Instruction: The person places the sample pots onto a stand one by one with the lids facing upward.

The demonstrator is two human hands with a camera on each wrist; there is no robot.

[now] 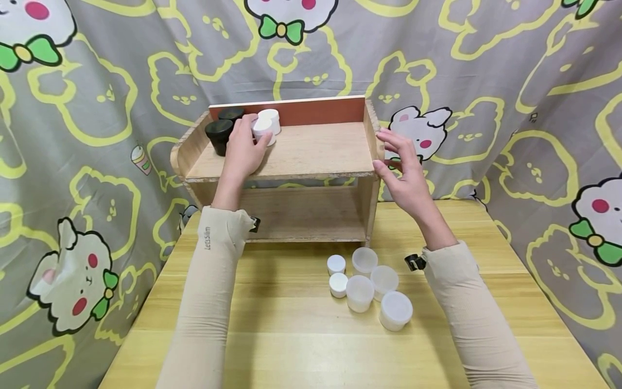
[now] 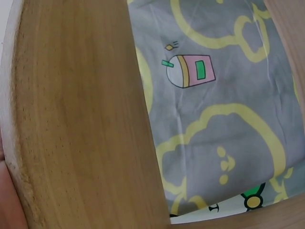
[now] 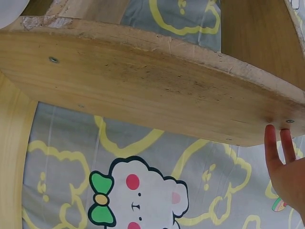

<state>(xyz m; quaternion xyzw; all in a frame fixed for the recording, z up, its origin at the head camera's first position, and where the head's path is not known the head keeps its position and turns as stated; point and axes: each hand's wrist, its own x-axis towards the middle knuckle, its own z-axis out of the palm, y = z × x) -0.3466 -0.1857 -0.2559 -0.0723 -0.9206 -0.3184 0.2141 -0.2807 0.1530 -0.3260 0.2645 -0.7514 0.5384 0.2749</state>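
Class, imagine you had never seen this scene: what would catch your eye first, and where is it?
Probably the patterned curtain first, its big cartoon faces filling the background. Next, the wooden shelf, where the left hand is at the white jars on top and the right hand touches the right side panel. Six whitish tubs cluster on the table in front.

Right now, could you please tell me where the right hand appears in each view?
Head: right hand, right of centre, by the wooden shelf.
Left wrist: not in it.
Right wrist: lower right edge, fingertips at the wooden shelf's side.
Shared landmark: that wooden shelf, in all three.
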